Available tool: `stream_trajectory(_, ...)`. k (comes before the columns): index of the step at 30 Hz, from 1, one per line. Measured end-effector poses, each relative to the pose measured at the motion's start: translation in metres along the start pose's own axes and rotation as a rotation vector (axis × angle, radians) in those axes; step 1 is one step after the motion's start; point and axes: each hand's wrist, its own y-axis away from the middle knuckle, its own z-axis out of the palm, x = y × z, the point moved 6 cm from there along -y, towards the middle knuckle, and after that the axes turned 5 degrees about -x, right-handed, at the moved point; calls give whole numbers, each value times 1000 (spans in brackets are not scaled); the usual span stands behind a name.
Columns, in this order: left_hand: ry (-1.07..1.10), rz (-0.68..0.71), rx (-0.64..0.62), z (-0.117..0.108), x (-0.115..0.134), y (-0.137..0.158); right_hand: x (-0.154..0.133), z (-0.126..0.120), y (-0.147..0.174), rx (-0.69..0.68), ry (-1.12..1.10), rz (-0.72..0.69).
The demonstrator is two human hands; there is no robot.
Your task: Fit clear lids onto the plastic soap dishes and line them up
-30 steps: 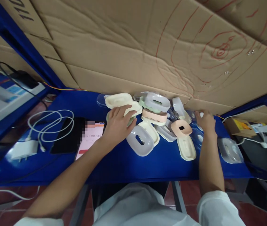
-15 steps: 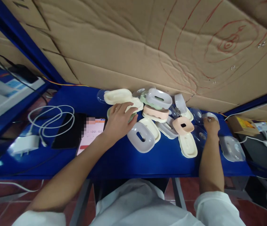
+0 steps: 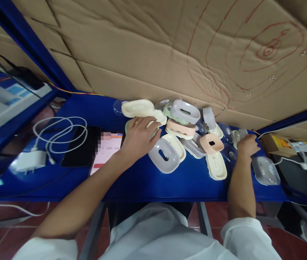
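Observation:
My left hand (image 3: 141, 140) lies over a pale green plastic piece (image 3: 127, 126) and the edge of a cream tray, fingers spread and partly hiding both. Just right of it, a grey oval cover with a slot (image 3: 164, 155) leans on a cream tray (image 3: 177, 145). At the right of the pile, my right hand (image 3: 248, 146) is closed on a grey plastic cover (image 3: 242, 133), mostly hidden behind the fingers. Beside those fingers, a cream piece (image 3: 235, 138) shows. A peach cover (image 3: 211, 143) and a cream tray (image 3: 216, 166) lie between the hands.
A lit phone (image 3: 107, 153), a dark flat device (image 3: 79, 151) and a white charger (image 3: 31, 161) with coiled cable lie left. A grey case with a clear lid (image 3: 266, 170) sits at the right. Cardboard (image 3: 131, 47) walls the back of the blue table (image 3: 142, 187).
My right hand has turned and shifted slightly right, tilting the grey cover up and uncovering the cream piece beside it. My left hand stays in place. The view has shifted a little.

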Motion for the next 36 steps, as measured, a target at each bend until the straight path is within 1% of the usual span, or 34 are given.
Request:
stream_trajectory(2,12,-6,-2,0,-1,0,-9,-13,5,47,-48,-57)
stream_trajectory(4,23,-17,-5,0,-2,0,-26,-30,12,114,-108,-158)
stream_trajectory(6,21,-18,-2,0,-3,-1,-52,-43,26,159,-166,-306)
stream_trajectory(7,14,-16,1,0,-3,-1,-70,-47,36,157,-189,-395)
stream_trajectory(8,4,-12,3,1,-4,-1,-90,-49,47,137,-207,-489)
stream_trajectory(10,-21,-1,10,2,-4,-1,-136,-49,77,45,-231,-725)
stream_trajectory(12,-42,12,14,2,-4,-1,-181,-50,111,-71,-262,-1028)
stream_trajectory(13,-47,17,11,3,-4,-1,-198,-53,124,-103,-286,-1150)
stream_trajectory(14,-49,20,7,3,-3,0,-210,-57,133,-114,-312,-1224)
stream_trajectory(15,-50,21,1,3,-3,0,-215,-61,135,-105,-338,-1254)
stream_trajectory(16,-50,22,-7,3,-3,0,-215,-65,132,-81,-355,-1235)
stream_trajectory(17,-49,22,-11,3,-3,0,-209,-67,122,-48,-361,-1181)
stream_trajectory(18,-48,22,-14,2,-2,0,-197,-67,109,-20,-354,-1095)
stream_trajectory(20,-38,24,-15,-1,0,0,-160,-56,74,-25,-268,-832)
stream_trajectory(22,-18,36,-13,-3,3,1,-112,-34,40,-126,-119,-525)
stream_trajectory(23,-12,49,-10,-4,6,2,-89,-23,27,-181,-60,-422)
stream_trajectory(24,-10,66,-6,-5,8,2,-70,-13,18,-235,-13,-353)
stream_trajectory(25,-14,83,-3,-5,11,2,-54,-4,12,-275,20,-312)
stream_trajectory(27,-28,113,1,-5,14,3,-33,10,4,-320,60,-267)
stream_trajectory(30,-37,131,0,-3,15,3,-18,18,-1,-309,99,-208)
stream_trajectory(32,-32,119,-8,-2,13,2,-16,14,-3,-268,99,-185)
stream_trajectory(34,-23,95,-22,-1,11,2,-23,2,-2,-216,77,-191)
stream_trajectory(35,-21,87,-26,0,10,3,-29,-8,1,-180,51,-216)
stream_trajectory(36,-21,87,-25,0,10,3,-40,-19,6,-134,7,-271)
